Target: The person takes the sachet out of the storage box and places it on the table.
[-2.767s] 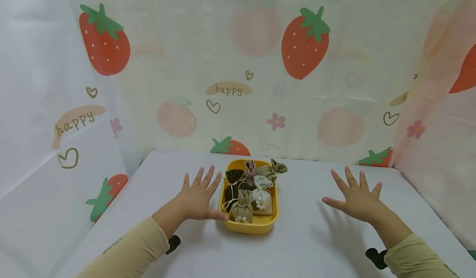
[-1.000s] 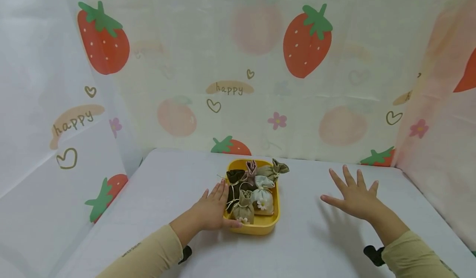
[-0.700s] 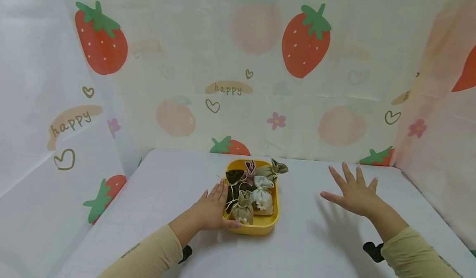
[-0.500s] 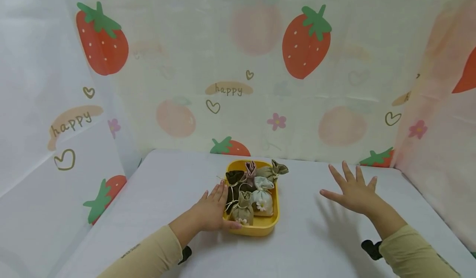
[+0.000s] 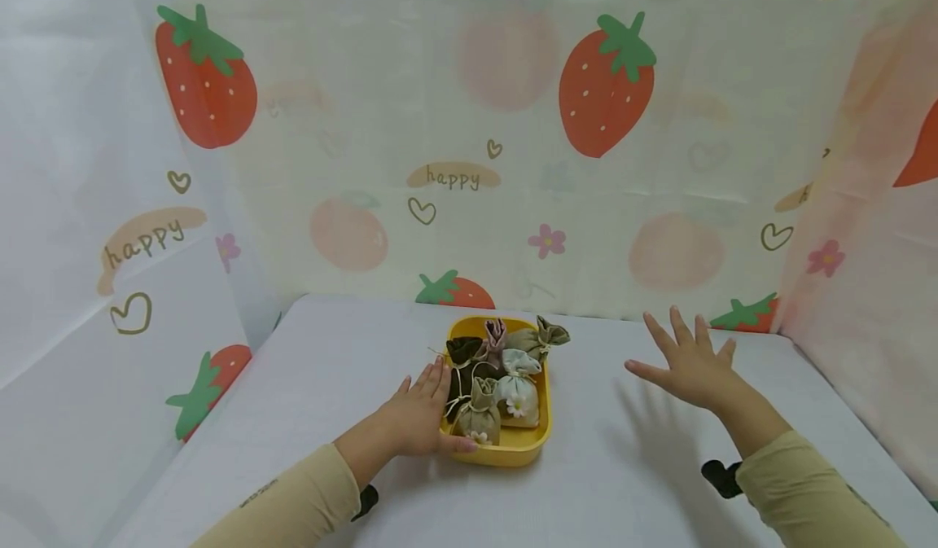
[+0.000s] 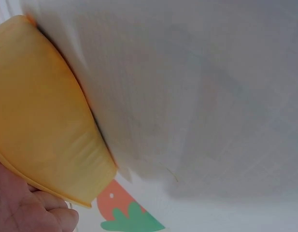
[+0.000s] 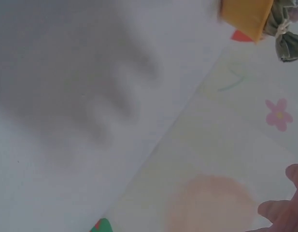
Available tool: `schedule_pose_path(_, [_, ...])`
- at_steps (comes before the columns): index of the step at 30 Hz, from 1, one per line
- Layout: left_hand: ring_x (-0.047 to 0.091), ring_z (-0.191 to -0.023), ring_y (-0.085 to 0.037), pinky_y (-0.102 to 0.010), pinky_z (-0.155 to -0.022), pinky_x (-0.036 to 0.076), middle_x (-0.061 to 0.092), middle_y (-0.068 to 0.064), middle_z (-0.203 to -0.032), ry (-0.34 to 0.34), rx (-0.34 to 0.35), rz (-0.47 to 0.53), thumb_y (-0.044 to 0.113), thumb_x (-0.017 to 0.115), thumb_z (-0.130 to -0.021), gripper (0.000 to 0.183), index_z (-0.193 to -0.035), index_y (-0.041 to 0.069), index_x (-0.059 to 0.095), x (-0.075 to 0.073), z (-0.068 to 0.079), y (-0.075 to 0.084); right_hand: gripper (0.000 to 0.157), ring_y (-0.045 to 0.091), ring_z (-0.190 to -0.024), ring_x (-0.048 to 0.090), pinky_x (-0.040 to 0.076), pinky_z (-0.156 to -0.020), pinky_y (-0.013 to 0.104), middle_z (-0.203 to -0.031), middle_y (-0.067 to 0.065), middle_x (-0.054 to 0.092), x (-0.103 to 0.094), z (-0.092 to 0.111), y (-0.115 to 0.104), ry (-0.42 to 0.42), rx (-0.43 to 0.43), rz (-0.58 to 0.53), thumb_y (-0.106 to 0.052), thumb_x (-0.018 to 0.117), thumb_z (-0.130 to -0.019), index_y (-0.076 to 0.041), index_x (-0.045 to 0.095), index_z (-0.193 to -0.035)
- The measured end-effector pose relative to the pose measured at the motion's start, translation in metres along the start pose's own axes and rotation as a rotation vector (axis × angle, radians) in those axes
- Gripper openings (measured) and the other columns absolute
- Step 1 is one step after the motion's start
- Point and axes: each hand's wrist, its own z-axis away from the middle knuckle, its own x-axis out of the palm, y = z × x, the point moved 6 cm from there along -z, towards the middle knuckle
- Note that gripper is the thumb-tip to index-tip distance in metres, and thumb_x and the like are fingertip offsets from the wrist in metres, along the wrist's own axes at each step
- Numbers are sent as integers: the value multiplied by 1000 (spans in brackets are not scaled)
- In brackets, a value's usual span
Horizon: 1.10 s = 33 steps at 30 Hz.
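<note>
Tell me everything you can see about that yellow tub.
The yellow tub is a plastic-looking rectangle with rounded corners and a thin rim. It stands upright on the white table, a short end nearest. Several drawstring pouches lie inside, leaving some bare floor at the near right; one pouch's gathered top pokes past the far-right rim. The left hand lies against its left side, thumb at the near-left corner.

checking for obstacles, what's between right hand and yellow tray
From right hand to yellow tray, the head view shows bare white tabletop, then an olive bag jutting from the tray.
</note>
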Motion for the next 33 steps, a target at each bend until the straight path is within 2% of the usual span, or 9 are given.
schedule_pose_path(13, [4,-139,-29,-51,-108,13,-3,-16,-152,-3,-5,6,90,32,-59,127,-146,1,5,1,-1,-1,91,54,-130,-12,-12,-85,76,-149,27,-4,0,-18,-11,30,-15,-133,-70,39,-83,-17,5,-149])
schedule_pose_path(18, [3,-139,-29,-51,-108,13,-3,-16,-152,-4,-5,10,90,33,-60,127,-146,1,5,2,-1,-1,86,52,-131,-8,-5,-89,75,-149,27,0,4,-26,-15,49,-37,-276,-61,43,-87,-15,6,-148])
schedule_pose_path(24, [4,-139,-29,-52,-108,14,-3,-17,-152,0,1,8,89,34,-61,126,-146,0,5,2,-1,0,81,47,-134,4,8,-99,67,-149,27,5,7,-36,-15,83,-68,-442,-52,47,-90,-9,11,-148])
schedule_pose_path(33, [5,-139,-30,-52,-107,14,-2,-17,-152,1,8,11,89,34,-61,126,-146,0,5,-1,1,1,75,42,-134,16,22,-99,63,-151,18,12,14,-46,-17,58,-33,-694,-49,52,-89,-18,16,-148])
